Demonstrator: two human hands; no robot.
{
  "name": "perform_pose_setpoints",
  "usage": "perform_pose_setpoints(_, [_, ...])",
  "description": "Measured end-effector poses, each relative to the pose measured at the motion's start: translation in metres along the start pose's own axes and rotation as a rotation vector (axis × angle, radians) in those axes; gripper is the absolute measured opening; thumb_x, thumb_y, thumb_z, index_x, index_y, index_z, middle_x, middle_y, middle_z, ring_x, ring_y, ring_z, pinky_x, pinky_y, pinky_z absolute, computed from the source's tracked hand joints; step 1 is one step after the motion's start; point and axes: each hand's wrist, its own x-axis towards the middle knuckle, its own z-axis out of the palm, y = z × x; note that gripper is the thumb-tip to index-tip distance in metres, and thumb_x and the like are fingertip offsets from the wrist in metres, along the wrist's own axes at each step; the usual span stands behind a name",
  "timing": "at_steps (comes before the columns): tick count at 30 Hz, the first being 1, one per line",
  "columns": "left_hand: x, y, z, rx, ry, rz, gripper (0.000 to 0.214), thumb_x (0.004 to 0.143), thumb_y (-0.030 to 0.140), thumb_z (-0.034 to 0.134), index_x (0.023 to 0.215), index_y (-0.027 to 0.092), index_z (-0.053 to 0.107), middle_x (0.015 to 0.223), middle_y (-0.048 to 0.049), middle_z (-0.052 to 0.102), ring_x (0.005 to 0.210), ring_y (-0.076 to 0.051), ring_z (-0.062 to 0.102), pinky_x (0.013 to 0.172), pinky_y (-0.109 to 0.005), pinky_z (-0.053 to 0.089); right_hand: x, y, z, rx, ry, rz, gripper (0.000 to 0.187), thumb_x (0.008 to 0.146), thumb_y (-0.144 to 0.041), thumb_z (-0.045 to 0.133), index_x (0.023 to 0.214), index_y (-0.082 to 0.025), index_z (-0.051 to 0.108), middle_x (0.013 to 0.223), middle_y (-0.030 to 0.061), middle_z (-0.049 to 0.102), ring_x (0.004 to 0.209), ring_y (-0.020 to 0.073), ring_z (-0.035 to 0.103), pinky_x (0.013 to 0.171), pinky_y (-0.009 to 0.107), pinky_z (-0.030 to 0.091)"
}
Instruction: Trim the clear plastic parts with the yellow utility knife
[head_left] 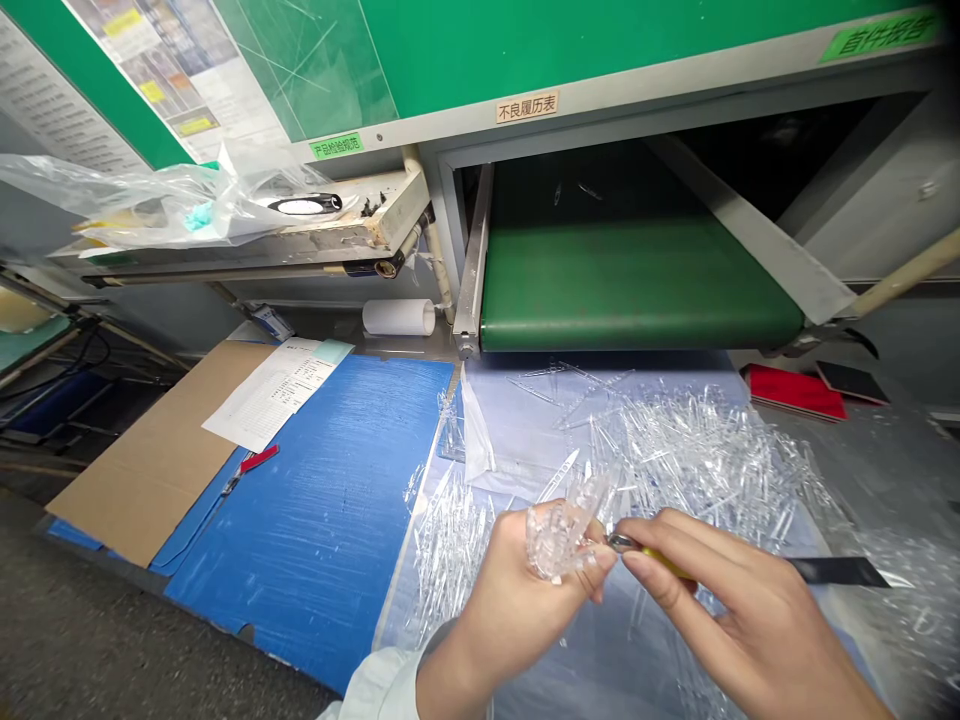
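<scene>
My left hand (510, 590) is closed around a bundle of clear plastic pieces (553, 535), their ends bunched above the fist. One long pointed piece sticks out past the fingers. My right hand (735, 590) pinches a small tool with a metal tip (621, 542) and some yellow behind it, mostly covered by the fingers. That tip is close beside the left thumb and the bundle. Behind the right hand a black strip (840, 571) shows; whether it belongs to the tool I cannot tell. A large heap of thin clear plastic pieces (697, 450) lies beyond my hands.
More clear pieces (450, 540) lie at the left. A green conveyor belt (615, 280) ends above the table. On the blue board (330, 480) are cardboard (165, 450), a paper sheet (270, 395) and a red-handled tool (259, 460). A white roll (397, 317) sits behind.
</scene>
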Motion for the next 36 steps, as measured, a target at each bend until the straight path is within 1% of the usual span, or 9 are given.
perform_pose_setpoints(4, [0.0,0.002,0.001,0.006,0.009,0.008,0.018,0.081,0.024,0.059,0.066,0.016,0.053,0.057,0.0033,0.049,0.056,-0.009,0.046,0.057,-0.022,0.036,0.0,0.0,-0.005,0.032,-0.097,0.006,0.015,0.095,-0.028,0.045,0.091,-0.025,0.059,0.07,-0.0011,0.063,0.058,0.0147,0.062,0.051,0.026,0.049])
perform_pose_setpoints(9, [-0.001,0.002,0.002,0.0,0.021,-0.007,0.016,0.081,0.023,0.058,0.068,0.016,0.054,0.057,0.0035,0.049,0.056,-0.009,0.046,0.058,-0.022,0.036,-0.001,0.0,-0.004,0.001,-0.071,0.038,0.014,0.093,-0.029,0.047,0.093,-0.024,0.06,0.075,0.0006,0.067,0.063,0.0165,0.066,0.053,0.027,0.051])
perform_pose_setpoints(14, [-0.003,0.002,0.003,0.008,0.024,-0.004,0.016,0.08,0.021,0.058,0.066,0.016,0.053,0.058,0.0035,0.049,0.057,-0.01,0.045,0.058,-0.022,0.036,0.0,0.0,-0.001,0.02,-0.083,0.057,0.016,0.094,-0.03,0.046,0.09,-0.024,0.061,0.073,0.0,0.066,0.06,0.0158,0.065,0.053,0.027,0.052])
perform_pose_setpoints(18, [-0.003,0.001,0.003,0.006,0.023,-0.001,0.017,0.081,0.02,0.058,0.065,0.016,0.052,0.059,0.003,0.049,0.056,-0.01,0.045,0.057,-0.023,0.035,0.003,-0.002,-0.002,0.038,-0.096,0.048,0.015,0.094,-0.028,0.047,0.09,-0.024,0.061,0.071,-0.0002,0.065,0.064,0.0162,0.066,0.054,0.025,0.053])
perform_pose_setpoints(22, [-0.003,-0.001,0.001,-0.002,0.016,0.02,0.017,0.081,0.026,0.06,0.068,0.016,0.054,0.06,0.0021,0.05,0.057,-0.01,0.045,0.058,-0.024,0.036,0.004,-0.004,-0.004,0.067,-0.064,0.009,0.014,0.093,-0.025,0.047,0.09,-0.024,0.061,0.074,0.0002,0.067,0.067,0.0161,0.067,0.052,0.023,0.052])
perform_pose_setpoints(27, [-0.003,-0.001,0.002,0.047,0.018,0.055,0.027,0.082,0.033,0.06,0.064,0.017,0.049,0.058,0.0024,0.046,0.055,-0.01,0.041,0.055,-0.024,0.033,0.003,-0.003,-0.005,0.074,-0.021,0.017,0.014,0.093,-0.026,0.048,0.089,-0.024,0.061,0.074,0.0006,0.068,0.061,0.0156,0.066,0.048,0.023,0.05])
perform_pose_setpoints(33, [-0.005,-0.001,0.001,0.03,0.019,0.036,0.024,0.082,0.033,0.06,0.067,0.017,0.05,0.059,0.0023,0.046,0.056,-0.01,0.041,0.056,-0.024,0.033,0.004,-0.008,0.005,0.06,0.139,-0.021,0.01,0.091,-0.025,0.053,0.089,-0.021,0.061,0.068,-0.0001,0.065,0.055,0.0136,0.061,0.05,0.025,0.048])
perform_pose_setpoints(35, [-0.006,-0.001,0.001,0.046,0.032,0.035,0.026,0.082,0.034,0.06,0.067,0.017,0.049,0.059,0.0023,0.045,0.056,-0.011,0.041,0.055,-0.024,0.032,0.005,-0.009,0.006,0.076,0.166,-0.038,0.01,0.089,-0.025,0.054,0.086,-0.021,0.063,0.066,-0.0001,0.065,0.053,0.0135,0.061,0.049,0.025,0.047])
perform_pose_setpoints(36, [-0.007,-0.002,0.001,0.052,0.028,0.035,0.026,0.082,0.035,0.061,0.066,0.017,0.049,0.058,0.0023,0.045,0.056,-0.011,0.041,0.055,-0.024,0.032,0.005,-0.008,0.005,0.095,0.176,-0.021,0.011,0.088,-0.026,0.055,0.085,-0.022,0.064,0.066,0.0001,0.066,0.053,0.0141,0.061,0.049,0.025,0.048])
